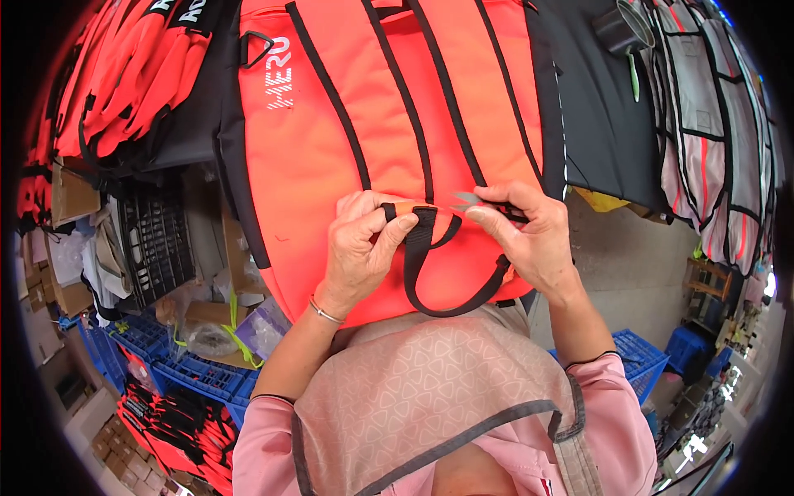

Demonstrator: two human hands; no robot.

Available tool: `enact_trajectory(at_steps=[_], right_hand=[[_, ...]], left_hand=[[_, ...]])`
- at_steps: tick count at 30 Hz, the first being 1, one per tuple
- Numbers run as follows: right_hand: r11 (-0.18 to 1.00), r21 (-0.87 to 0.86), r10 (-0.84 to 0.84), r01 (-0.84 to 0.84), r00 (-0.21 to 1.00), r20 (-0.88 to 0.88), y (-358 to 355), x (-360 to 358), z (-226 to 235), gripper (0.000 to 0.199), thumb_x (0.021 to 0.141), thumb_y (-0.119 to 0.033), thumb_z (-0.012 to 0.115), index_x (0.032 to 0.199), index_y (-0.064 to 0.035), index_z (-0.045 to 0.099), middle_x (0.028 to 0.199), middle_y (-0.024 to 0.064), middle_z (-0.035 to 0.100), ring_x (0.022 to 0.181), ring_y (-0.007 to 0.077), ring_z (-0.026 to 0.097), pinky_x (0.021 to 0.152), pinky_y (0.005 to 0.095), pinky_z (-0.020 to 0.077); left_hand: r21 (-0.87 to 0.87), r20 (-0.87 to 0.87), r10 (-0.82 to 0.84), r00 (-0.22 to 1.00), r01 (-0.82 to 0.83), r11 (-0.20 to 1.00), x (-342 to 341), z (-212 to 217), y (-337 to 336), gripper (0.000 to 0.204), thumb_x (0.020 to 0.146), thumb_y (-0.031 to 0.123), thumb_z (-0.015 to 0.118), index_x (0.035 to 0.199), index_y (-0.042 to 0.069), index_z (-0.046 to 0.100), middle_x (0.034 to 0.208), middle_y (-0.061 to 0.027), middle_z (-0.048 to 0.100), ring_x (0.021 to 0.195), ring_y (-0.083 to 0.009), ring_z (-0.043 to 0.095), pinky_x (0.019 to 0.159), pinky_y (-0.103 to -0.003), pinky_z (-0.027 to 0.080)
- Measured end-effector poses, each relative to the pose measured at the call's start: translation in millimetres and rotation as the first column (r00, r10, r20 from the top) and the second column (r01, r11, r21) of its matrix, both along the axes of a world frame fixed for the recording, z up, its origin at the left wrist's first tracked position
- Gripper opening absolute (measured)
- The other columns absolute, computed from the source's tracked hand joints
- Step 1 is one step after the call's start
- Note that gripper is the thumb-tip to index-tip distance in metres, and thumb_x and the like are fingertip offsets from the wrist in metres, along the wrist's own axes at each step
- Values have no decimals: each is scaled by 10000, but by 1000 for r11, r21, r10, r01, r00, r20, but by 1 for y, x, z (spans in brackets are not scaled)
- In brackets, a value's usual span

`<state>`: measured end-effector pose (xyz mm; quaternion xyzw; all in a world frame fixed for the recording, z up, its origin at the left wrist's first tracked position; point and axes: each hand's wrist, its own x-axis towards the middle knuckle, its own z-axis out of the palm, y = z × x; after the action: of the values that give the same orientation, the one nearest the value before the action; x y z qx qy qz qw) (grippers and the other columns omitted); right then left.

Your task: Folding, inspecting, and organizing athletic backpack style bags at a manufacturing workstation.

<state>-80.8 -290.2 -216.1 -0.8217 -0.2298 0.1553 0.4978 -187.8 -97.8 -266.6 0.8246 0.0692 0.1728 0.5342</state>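
Note:
A bright orange-red backpack (310, 186) with black side edges lies in front of me, its shoulder straps (397, 91) trimmed in black running down the middle. My left hand (362, 240) pinches the lower end of a strap, where black webbing (451, 312) is joined and hangs in a loop. Small thread snips (467, 199) are held in my right hand (533, 236), their silver blades pointing left toward the pinched strap end. A short gap separates the blade tips from the left fingers. The palm hides much of the snips' dark handle.
Piled red pieces with black trim (149, 74) lie at the upper left. Grey panels edged in black (703, 107) hang at the right, near a dark cup (622, 29) on the black-covered table (595, 124). Blue crates (198, 376) stand below, on both sides of me.

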Motion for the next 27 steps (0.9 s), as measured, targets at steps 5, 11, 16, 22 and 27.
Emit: enact_trajectory(at_steps=[5,11,16,22,27], right_hand=[[987,-131,110,-98,990,93,4,-7,1,261,800,-236,792,919,-23,698,783,107,682,667,215,658,593,319,512],[979,-152,146,-133,986,81,7,-4,1,268,820,-273,770,907,-32,690,765,107,681,648,240,650,584,339,507],[982,-101,155,-160,986,-61,6,2,-2,225,830,-222,766,905,-22,693,749,97,687,632,194,640,580,308,494],[979,24,190,-201,869,-456,7,14,2,139,855,-79,745,944,19,704,788,-2,668,719,41,571,658,220,474],[979,70,199,-190,843,-499,7,16,-2,143,872,-132,736,900,7,714,737,-2,646,698,55,562,647,239,472]], left_hand=[[9,16,-13,1000,13,1000,-4,1,0,149,874,180,720,895,33,735,805,-59,632,783,-210,569,798,-330,412],[-17,-19,-39,999,38,999,-6,-1,1,140,870,168,722,911,36,734,844,-57,653,809,-209,578,823,-325,411],[-9,9,-42,999,42,999,-2,5,0,115,869,156,720,929,62,749,870,-40,670,818,-189,577,828,-319,406],[27,6,-94,996,94,995,-6,3,6,111,855,148,729,935,75,755,929,-34,698,818,-181,574,824,-316,401],[18,9,-104,995,104,994,-5,2,7,116,848,149,734,935,75,756,929,-32,700,811,-176,565,813,-311,400]])
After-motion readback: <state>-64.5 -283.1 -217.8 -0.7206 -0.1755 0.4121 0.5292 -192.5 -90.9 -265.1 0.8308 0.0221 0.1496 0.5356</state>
